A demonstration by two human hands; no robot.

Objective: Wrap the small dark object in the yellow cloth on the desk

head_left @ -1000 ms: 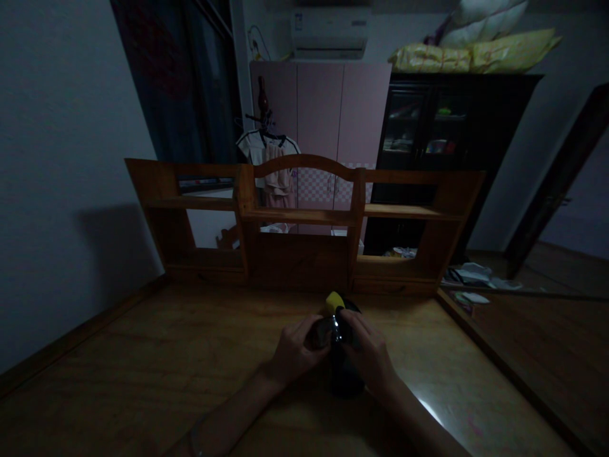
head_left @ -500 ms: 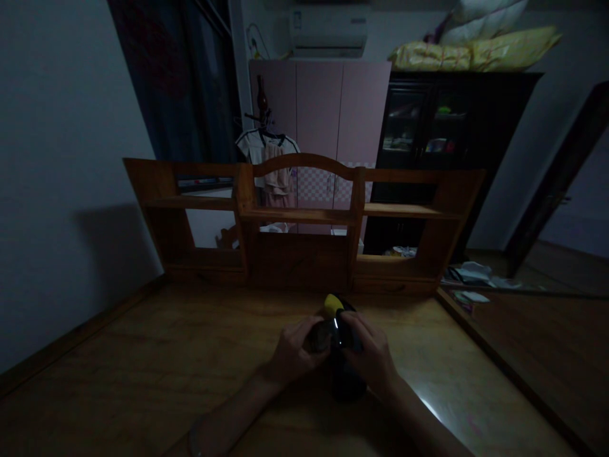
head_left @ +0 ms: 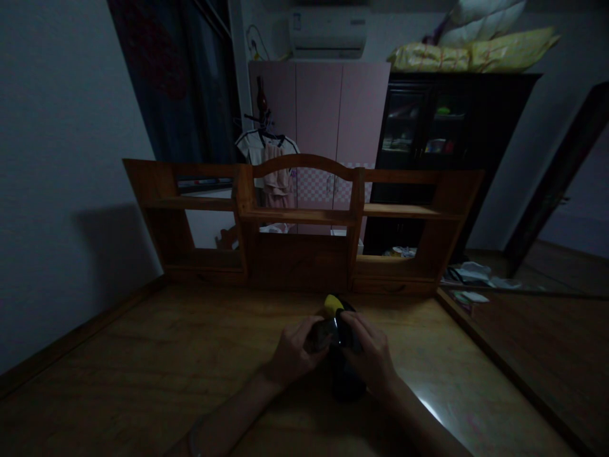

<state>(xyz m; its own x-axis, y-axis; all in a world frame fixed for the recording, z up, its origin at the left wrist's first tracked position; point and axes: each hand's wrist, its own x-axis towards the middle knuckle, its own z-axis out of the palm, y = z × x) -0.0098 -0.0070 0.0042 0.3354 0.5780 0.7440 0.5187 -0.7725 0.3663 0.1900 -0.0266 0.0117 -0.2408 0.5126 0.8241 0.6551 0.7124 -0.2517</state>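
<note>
In the dim head view, my left hand (head_left: 292,352) is closed, thumb and fingers curled round the left side of a dark glossy object (head_left: 337,331) of unclear kind. From the right, my right hand (head_left: 373,349) grips the same object, its fingers bent over the top. A yellow rounded part (head_left: 333,305) sticks up at the far end, against a black piece. Below the hands is a dark, bulky shape (head_left: 349,384); whether it belongs to the object or is shadow, I cannot tell. Fingers and darkness hide much of it.
Under my hands lies a wooden tabletop (head_left: 190,355) with a raised right edge (head_left: 495,355). A wooden shelf unit (head_left: 299,216) stands along its far side. Beyond are a pink wardrobe (head_left: 318,108) and a dark cabinet (head_left: 490,120). A white wall (head_left: 71,158) borders the left.
</note>
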